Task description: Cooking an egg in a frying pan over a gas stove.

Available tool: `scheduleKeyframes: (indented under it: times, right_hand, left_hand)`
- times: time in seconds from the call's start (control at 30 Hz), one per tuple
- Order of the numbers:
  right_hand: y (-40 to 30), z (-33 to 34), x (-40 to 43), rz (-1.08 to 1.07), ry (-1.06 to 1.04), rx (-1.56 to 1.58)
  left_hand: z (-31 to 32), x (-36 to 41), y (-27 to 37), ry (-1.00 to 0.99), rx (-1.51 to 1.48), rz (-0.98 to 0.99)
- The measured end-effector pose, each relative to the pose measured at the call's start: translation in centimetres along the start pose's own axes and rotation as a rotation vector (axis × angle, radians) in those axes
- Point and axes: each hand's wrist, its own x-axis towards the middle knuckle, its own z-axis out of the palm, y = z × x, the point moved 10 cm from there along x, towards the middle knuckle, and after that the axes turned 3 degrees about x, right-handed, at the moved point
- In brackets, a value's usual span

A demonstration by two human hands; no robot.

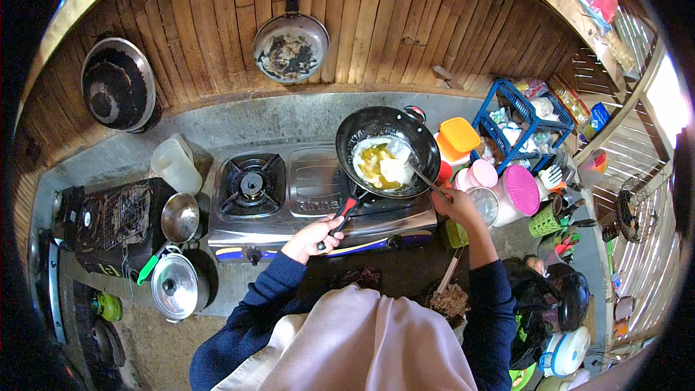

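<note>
My left hand [320,236] is closed round the red and black handle of a black wok [353,125], which sits over the right burner of a steel two-burner gas stove [320,228]. In my right hand [459,206] is the handle of a metal spatula [426,178], its head in the wok among the food. The food [383,165] is white and yellow, perhaps egg, and lies in the bottom of the wok. The left burner [251,184] has nothing on it.
Right of the wok stand an orange-lidded container [459,135], pink-lidded tubs [522,190] and a blue rack [502,141]. To the left are a small metal pan [180,218], a lidded pot [175,287] and a translucent plastic container [176,165]. A frying pan [291,48] hangs on the bamboo wall.
</note>
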Motion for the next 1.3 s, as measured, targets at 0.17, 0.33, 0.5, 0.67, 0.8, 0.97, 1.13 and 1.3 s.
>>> scheduleKeyframes:
  times: [0.17,0.33,0.5,0.67,0.8,0.97,1.13,1.3]
  right_hand:
    - [0.0,2.6,-0.3,-0.133,-0.194,0.145]
    - [-2.4,2.0,-1.4,-0.069,-0.241,0.248]
    - [-3.0,0.0,-1.8,-0.001,-0.218,0.450]
    - [-2.1,-4.0,-1.5,-0.112,0.135,0.170]
    - [-1.9,-4.3,-1.4,-0.023,0.154,0.004]
    - [-1.0,-2.9,-1.6,0.022,0.137,0.075]
    - [-1.1,-1.3,-1.9,-0.008,0.043,-0.003]
    - [-2.4,-0.5,-2.2,-0.017,-0.184,-0.067]
  left_hand:
    - [0.2,0.2,0.1,0.033,0.006,-0.001]
    - [-0.2,0.2,0.0,0.013,-0.018,0.008]
    - [-0.2,0.0,-0.1,0.032,-0.036,-0.008]
    - [-0.1,0.2,-0.1,0.027,-0.039,-0.009]
    - [-0.3,0.2,0.0,0.024,-0.039,-0.002]
    - [-0.2,0.3,-0.1,0.014,-0.026,0.003]
    - [-0.4,0.3,0.0,0.038,-0.004,0.012]
    - [-0.1,0.1,0.2,0.021,0.019,0.019]
